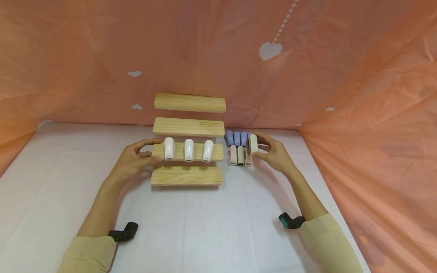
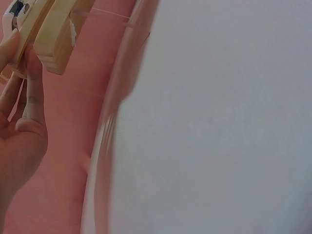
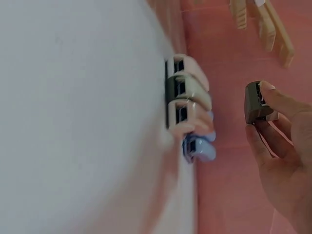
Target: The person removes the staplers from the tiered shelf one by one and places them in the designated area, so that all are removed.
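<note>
My left hand (image 1: pixel 131 161) pinches the left end of a wooden shelf board (image 1: pixel 217 152), thumb on one face and fingers on the other. Three white staplers (image 1: pixel 189 150), small and rounded, stand spaced along that board. Off to the right, my right hand (image 1: pixel 275 153) holds a small pale-green stapler (image 1: pixel 253 144) between thumb and fingers, raised beside the others. Its dark olive underside (image 3: pixel 253 103) faces the right wrist camera. Close by on the table stand purple staplers (image 1: pixel 236 138) at the back, partly hidden by the held one, with pink and pale-green staplers (image 1: pixel 240 155) in front.
Further wooden boards make up the tiered rack: a top board (image 1: pixel 189 102), a second board (image 1: pixel 188 127) and a lowest board (image 1: pixel 186 176). A white cloth covers the table (image 1: pixel 205 227). Behind and to the right hangs an orange curtain (image 1: pixel 205 45) with heart prints.
</note>
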Available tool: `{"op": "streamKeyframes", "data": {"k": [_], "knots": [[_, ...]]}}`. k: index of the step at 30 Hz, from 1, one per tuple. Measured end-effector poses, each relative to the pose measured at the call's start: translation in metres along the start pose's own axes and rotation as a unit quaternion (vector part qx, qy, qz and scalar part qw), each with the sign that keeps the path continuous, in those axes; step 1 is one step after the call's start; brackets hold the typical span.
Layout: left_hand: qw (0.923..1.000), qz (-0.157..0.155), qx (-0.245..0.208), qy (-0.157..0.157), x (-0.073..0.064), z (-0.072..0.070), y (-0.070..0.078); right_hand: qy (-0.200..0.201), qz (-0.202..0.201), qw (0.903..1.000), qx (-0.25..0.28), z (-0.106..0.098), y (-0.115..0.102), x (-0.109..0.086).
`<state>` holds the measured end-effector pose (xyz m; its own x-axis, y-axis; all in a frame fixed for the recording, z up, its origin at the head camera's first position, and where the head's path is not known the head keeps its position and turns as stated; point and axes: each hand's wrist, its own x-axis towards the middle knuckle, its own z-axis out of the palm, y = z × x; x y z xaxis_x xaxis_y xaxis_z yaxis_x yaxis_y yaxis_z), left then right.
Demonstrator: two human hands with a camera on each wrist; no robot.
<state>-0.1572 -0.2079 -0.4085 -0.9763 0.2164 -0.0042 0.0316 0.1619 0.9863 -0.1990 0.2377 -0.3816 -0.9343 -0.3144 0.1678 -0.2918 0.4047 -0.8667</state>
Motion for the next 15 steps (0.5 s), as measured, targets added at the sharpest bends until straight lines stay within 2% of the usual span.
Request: {"op": "streamKeyframes", "data": {"k": [7,15], "knots": [[0.9999,0.007,0.011,0.005,0.001,0.0,0.001,-0.002,-0.001,0.9999,-0.01,-0.006,0.015,-0.002],[0.9999,0.002,0.009,0.005,0.0,0.0,0.0,0.003,0.034,0.9994,0.005,-0.008,0.035,-0.01]]}}
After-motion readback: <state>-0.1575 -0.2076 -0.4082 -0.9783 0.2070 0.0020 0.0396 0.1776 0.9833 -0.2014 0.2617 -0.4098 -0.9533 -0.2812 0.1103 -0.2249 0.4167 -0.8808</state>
